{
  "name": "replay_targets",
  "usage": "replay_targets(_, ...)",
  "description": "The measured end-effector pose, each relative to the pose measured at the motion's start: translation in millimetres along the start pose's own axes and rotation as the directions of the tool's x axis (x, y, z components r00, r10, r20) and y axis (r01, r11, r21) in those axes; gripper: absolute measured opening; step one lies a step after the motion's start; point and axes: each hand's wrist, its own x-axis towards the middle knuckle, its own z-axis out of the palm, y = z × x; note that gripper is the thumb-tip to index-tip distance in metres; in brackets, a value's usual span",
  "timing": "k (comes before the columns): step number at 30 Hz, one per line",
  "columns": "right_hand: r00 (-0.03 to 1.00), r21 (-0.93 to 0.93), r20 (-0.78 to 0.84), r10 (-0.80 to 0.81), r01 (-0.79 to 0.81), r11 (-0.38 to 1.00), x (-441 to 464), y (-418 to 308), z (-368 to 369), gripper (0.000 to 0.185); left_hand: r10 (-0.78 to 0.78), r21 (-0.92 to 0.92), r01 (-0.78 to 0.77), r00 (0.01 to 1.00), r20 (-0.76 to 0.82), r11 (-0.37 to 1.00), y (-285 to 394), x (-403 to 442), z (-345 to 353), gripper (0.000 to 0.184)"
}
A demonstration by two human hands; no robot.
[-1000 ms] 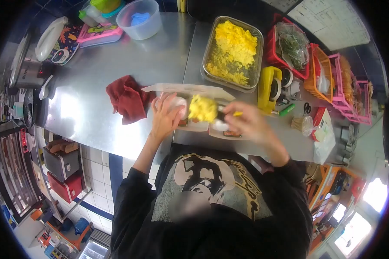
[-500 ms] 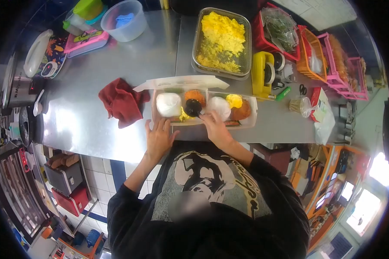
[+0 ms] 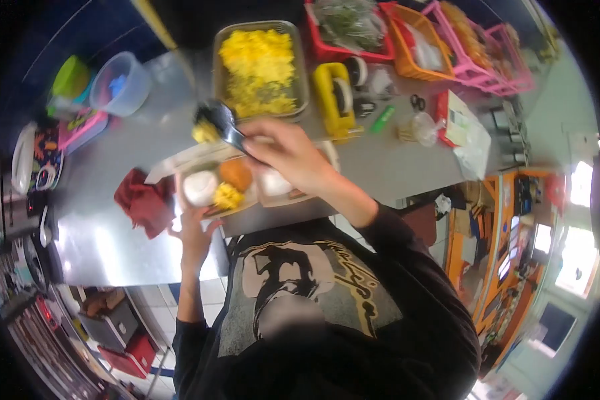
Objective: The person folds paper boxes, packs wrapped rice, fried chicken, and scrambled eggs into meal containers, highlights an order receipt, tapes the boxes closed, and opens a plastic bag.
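My right hand [image 3: 283, 150] grips the handle of a black serving spoon [image 3: 228, 127], raised over the back of the left food box. Some yellow crumbly food [image 3: 205, 131] shows at the spoon's head, slightly blurred. The open left cardboard box [image 3: 178, 193] holds a white mound [image 3: 200, 187], an orange-brown portion [image 3: 235, 175] and a yellow portion [image 3: 229, 197]. To its right, my right forearm partly hides a second box with another white mound [image 3: 273, 182]. My left hand [image 3: 195, 230] has its fingers apart at the left box's front edge.
A metal tray of yellow food [image 3: 301, 87] stands behind the boxes. A dark red cloth [image 3: 143, 203] lies to the left. A yellow tape dispenser [image 3: 330, 110], a red basket [image 3: 323, 50] and an orange basket [image 3: 407, 67] are at the right. A clear tub [image 3: 123, 93] stands back left.
My right hand has lifted the spoon out of the box area and moved it back and left. More yellow food now shows in the left box. The view has turned and shifted.
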Motion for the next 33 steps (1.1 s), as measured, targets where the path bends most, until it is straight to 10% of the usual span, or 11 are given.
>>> replay_targets(2,0.996,0.055,-0.049,-0.074,0.077,0.996,23,2,-15,0.035,-0.169,0.065,0.161,0.975,0.145,0.985,14,3,-11,0.038)
replay_targets(6,0.857,-0.451,-0.222,-0.464,0.332,0.828,-2,-12,-66,0.049,-0.185,0.144,0.182,0.983,0.004,0.973,1,2,-6,0.014)
replay_targets(10,0.817,-0.538,-0.502,-0.283,-0.038,0.842,-57,16,-176,0.033,-0.268,0.484,0.182,0.957,0.115,0.856,19,10,-8,0.012)
replay_targets(13,0.697,-0.84,-0.5,-0.515,-0.244,0.484,-85,79,-257,0.027,-0.114,0.659,0.092,0.993,-0.009,0.747,35,9,1,0.016)
replay_targets(16,0.612,-0.649,-0.758,-0.228,-0.67,0.36,-79,111,-284,0.035,-0.24,0.637,0.274,0.96,-0.142,0.721,73,5,-4,0.02)
replay_targets(20,0.629,-0.631,-0.773,-0.082,-0.748,0.206,-61,116,-297,0.054,-0.208,0.253,0.317,0.901,-0.381,0.914,121,-12,4,0.031)
replay_targets(22,0.698,-0.673,-0.705,0.126,-0.714,0.192,-76,106,-291,0.062,-0.43,-0.17,0.395,0.831,-0.353,0.903,151,-29,17,0.036)
replay_targets(24,0.806,-0.777,-0.568,0.165,-0.592,0.215,-108,102,-281,0.072,-0.228,-0.168,0.167,0.848,-0.479,0.972,171,-49,37,0.038)
replay_targets(26,0.893,-0.853,-0.447,0.049,-0.442,0.278,-152,132,-280,0.053,-0.437,-0.388,0.283,0.805,-0.401,0.877,215,-62,38,0.03)
replay_targets(33,0.976,-0.738,-0.196,0.093,-0.209,0.641,-222,116,-149,0.023,-0.329,-0.499,0.01,0.764,-0.556,0.866,189,-153,31,0.016)
